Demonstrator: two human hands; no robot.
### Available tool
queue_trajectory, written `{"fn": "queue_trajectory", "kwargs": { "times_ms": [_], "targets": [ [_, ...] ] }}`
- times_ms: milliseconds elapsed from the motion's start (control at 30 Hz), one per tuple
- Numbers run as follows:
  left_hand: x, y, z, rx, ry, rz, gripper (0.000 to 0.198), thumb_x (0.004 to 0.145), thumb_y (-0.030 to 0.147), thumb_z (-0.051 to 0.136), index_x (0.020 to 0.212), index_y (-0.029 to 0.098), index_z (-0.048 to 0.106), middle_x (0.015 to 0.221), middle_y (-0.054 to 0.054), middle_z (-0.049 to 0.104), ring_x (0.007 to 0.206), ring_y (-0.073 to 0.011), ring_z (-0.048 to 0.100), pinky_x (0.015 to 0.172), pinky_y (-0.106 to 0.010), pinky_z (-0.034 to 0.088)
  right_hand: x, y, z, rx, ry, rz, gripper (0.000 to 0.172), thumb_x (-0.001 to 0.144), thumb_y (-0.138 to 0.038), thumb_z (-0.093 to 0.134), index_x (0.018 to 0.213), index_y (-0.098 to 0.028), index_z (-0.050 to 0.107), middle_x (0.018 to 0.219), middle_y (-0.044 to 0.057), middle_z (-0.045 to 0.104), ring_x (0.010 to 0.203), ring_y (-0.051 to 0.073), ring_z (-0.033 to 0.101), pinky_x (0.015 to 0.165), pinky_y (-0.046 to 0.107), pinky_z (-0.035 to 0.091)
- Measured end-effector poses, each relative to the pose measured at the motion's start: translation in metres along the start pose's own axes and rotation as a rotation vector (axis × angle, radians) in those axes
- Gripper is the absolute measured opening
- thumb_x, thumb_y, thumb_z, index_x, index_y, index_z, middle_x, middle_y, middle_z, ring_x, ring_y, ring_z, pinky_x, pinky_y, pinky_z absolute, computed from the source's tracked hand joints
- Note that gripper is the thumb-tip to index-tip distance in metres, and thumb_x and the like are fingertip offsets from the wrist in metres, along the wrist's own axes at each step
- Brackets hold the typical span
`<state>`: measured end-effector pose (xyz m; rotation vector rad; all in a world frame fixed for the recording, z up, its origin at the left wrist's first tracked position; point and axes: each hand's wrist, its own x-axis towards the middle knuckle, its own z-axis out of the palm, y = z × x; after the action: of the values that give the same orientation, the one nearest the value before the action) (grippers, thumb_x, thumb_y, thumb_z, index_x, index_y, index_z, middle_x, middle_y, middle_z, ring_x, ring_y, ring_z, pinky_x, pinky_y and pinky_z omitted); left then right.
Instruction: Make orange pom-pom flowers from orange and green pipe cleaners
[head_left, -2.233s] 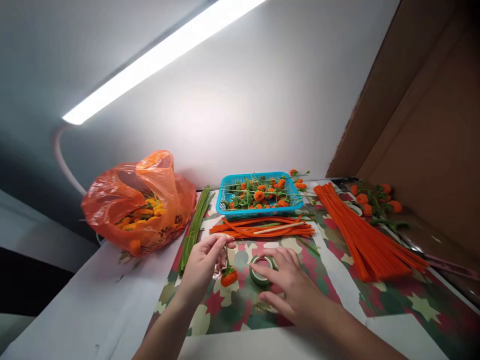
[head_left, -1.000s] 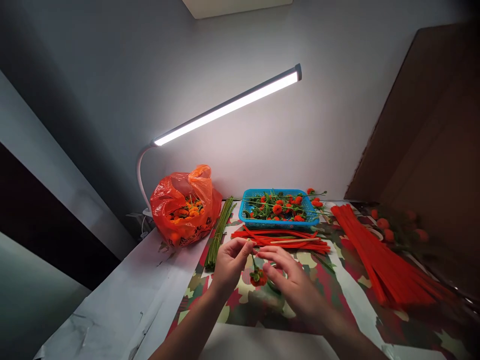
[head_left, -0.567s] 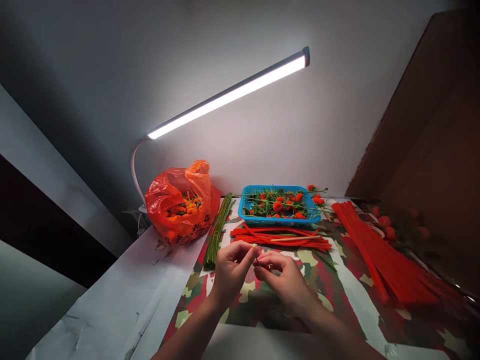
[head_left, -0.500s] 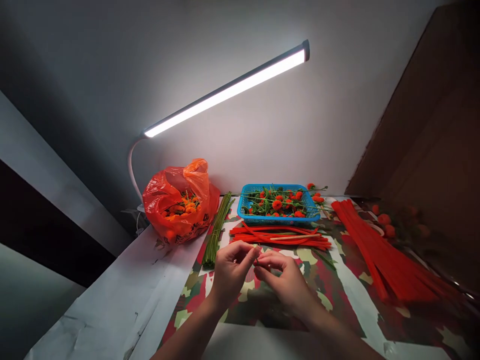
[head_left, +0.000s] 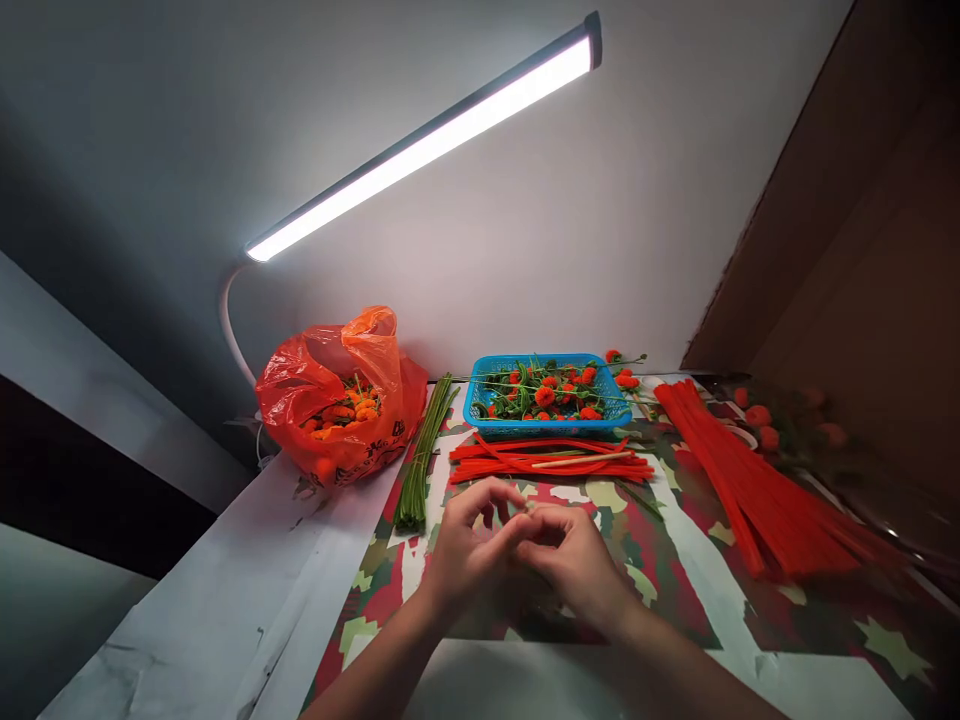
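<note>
My left hand and my right hand meet over the patterned mat, fingertips pinched together on something small that the fingers hide. Both hands are closed in a pinch. Just beyond them lies a loose pile of orange-red pipe cleaners with a thin wooden stick among them. Behind that stands a blue basket filled with small orange flowers on green stems.
An orange plastic bag with orange pieces sits at the left. A bundle of green stems lies beside it. A large sheaf of orange-red pipe cleaners fans out at the right, with more orange flowers behind. A lit desk lamp hangs overhead.
My right hand left the green tape roll and came up to my left hand. The small orange flower seen hanging below my left hand is now hidden. The view tilted upward.
</note>
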<state>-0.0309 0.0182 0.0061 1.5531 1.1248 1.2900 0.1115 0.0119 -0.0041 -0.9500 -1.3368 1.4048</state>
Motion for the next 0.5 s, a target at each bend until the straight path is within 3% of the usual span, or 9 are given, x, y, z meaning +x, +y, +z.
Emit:
{"fn": "queue_trajectory", "kwargs": {
  "times_ms": [100,200,233,300,400,500],
  "targets": [
    [0.004,-0.006,-0.003,-0.293,-0.141,-0.278,0.05,0.076,0.062,0.058,0.105,0.022,0.061,0.09,-0.005,0.063,0.058,-0.0133,0.058,0.052,-0.025,0.047,0.004,0.0,-0.01,0.089,0.038,-0.115,0.023,0.067,-0.041,0.079,0.065,-0.019,0.071,0.092,0.007,0.069,0.089,0.022,0.065,0.074,0.033,0.052],
    [0.005,-0.011,-0.002,-0.602,-0.414,-0.538,0.053,0.074,0.061,0.062,0.106,0.019,0.062,0.086,-0.006,0.063,0.067,-0.0167,0.064,0.055,-0.026,0.052,0.008,-0.002,-0.02,0.105,0.049,-0.201,0.019,0.066,-0.041,0.08,0.067,-0.023,0.074,0.11,0.008,0.065,0.11,0.025,0.057,0.085,0.037,0.051],
    [0.005,-0.011,-0.001,-0.655,-0.433,-0.557,0.05,0.073,0.056,0.066,0.106,0.018,0.064,0.082,-0.005,0.063,0.068,-0.0161,0.064,0.057,-0.025,0.052,0.009,-0.002,-0.022,0.092,0.051,-0.216,0.019,0.065,-0.042,0.081,0.066,-0.024,0.074,0.113,0.008,0.064,0.113,0.026,0.055,0.089,0.039,0.049],
    [0.004,-0.01,0.002,-0.662,-0.367,-0.509,0.044,0.071,0.047,0.074,0.104,0.017,0.067,0.077,-0.004,0.063,0.064,-0.013,0.063,0.056,-0.021,0.051,0.009,-0.001,-0.024,0.056,0.069,-0.233,0.019,0.065,-0.042,0.081,0.067,-0.025,0.075,0.116,0.007,0.063,0.116,0.025,0.053,0.097,0.042,0.044],
    [0.002,-0.006,0.003,-0.502,-0.226,-0.297,0.034,0.071,0.033,0.077,0.101,0.019,0.07,0.078,-0.003,0.066,0.061,-0.011,0.061,0.054,-0.02,0.051,0.009,0.003,-0.022,0.092,0.105,-0.223,0.015,0.067,-0.04,0.08,0.073,-0.026,0.076,0.118,0.006,0.062,0.116,0.024,0.052,0.101,0.043,0.04],
    [0.0,-0.002,0.001,-0.241,-0.126,0.007,0.026,0.074,0.02,0.074,0.099,0.023,0.071,0.096,-0.006,0.068,0.084,-0.017,0.066,0.068,-0.024,0.055,0.008,0.005,-0.018,0.188,0.135,-0.186,0.013,0.067,-0.036,0.081,0.076,-0.027,0.076,0.117,0.005,0.062,0.114,0.023,0.054,0.098,0.04,0.041]
  ]
}}
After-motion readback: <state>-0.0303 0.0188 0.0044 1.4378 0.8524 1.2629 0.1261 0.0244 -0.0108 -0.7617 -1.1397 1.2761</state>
